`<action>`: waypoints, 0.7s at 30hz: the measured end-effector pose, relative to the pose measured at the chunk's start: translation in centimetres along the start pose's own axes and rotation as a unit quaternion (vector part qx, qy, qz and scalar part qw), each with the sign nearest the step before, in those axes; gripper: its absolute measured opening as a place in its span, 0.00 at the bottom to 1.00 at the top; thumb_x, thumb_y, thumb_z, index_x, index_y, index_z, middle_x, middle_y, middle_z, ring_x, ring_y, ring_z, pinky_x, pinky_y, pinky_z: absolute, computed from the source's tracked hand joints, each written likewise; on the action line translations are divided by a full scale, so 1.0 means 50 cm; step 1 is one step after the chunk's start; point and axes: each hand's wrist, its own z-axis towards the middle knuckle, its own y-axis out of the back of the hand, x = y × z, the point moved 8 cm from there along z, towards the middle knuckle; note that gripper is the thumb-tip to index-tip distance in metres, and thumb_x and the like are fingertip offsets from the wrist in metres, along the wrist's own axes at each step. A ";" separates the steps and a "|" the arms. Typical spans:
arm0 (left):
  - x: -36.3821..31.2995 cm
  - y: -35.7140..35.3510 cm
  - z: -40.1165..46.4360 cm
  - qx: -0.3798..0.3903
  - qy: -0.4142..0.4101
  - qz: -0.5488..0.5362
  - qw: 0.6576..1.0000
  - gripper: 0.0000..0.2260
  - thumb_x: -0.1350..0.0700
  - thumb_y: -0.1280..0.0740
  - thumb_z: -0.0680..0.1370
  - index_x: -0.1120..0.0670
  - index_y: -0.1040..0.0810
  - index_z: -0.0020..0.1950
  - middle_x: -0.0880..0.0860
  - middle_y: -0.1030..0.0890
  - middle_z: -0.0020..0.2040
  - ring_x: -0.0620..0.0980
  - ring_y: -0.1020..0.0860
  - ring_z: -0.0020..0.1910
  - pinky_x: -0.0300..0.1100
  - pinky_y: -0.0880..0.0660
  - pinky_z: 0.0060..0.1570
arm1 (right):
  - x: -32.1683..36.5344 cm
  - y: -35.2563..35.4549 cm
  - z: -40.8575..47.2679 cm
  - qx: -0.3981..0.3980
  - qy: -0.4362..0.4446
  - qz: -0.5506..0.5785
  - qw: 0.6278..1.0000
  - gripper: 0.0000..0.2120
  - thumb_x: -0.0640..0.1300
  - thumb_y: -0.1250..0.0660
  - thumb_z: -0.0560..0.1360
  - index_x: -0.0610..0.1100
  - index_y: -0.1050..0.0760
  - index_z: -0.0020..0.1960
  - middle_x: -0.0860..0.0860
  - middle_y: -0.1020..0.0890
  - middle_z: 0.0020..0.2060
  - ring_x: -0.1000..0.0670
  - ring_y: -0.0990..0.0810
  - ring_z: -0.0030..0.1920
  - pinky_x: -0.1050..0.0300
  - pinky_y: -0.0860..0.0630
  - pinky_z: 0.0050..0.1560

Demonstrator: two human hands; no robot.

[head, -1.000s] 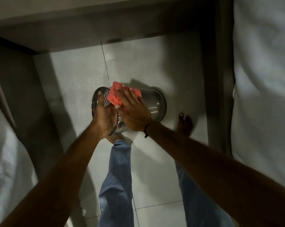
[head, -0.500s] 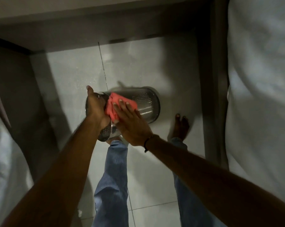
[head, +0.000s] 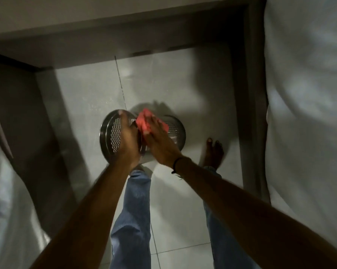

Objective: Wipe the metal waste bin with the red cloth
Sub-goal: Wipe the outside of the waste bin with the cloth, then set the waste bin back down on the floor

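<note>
The perforated metal waste bin (head: 113, 133) is held on its side above the tiled floor, its round end turned to the left. My left hand (head: 127, 140) grips it at the rim of that end. The red cloth (head: 144, 122) lies on the bin's upper side wall, and my right hand (head: 159, 142) presses flat on it, fingers stretched over the cloth. The bin's other end (head: 176, 131) shows to the right of my right hand. Much of the bin's body is hidden by both hands.
White beds or mattresses flank the narrow floor strip at right (head: 307, 113) and left (head: 6, 200). A dark bed frame (head: 251, 113) runs along the right side. My bare right foot (head: 214, 152) and jeans-clad legs (head: 132, 220) stand under the bin.
The bin has turned in my left hand, showing more of its round end at the left. My right hand slid the cloth up and rightward along the wall. The view has shifted slightly.
</note>
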 end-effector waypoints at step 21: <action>-0.200 -0.079 0.040 0.005 -0.118 0.199 0.973 0.16 0.60 0.31 0.82 0.60 0.24 0.70 0.57 0.18 0.55 0.53 0.19 0.52 0.47 0.19 0.57 | 0.041 0.275 0.063 -0.098 -0.168 0.393 0.899 0.14 0.38 0.35 0.80 0.45 0.22 0.65 0.44 0.13 0.55 0.44 0.14 0.51 0.44 0.16 0.54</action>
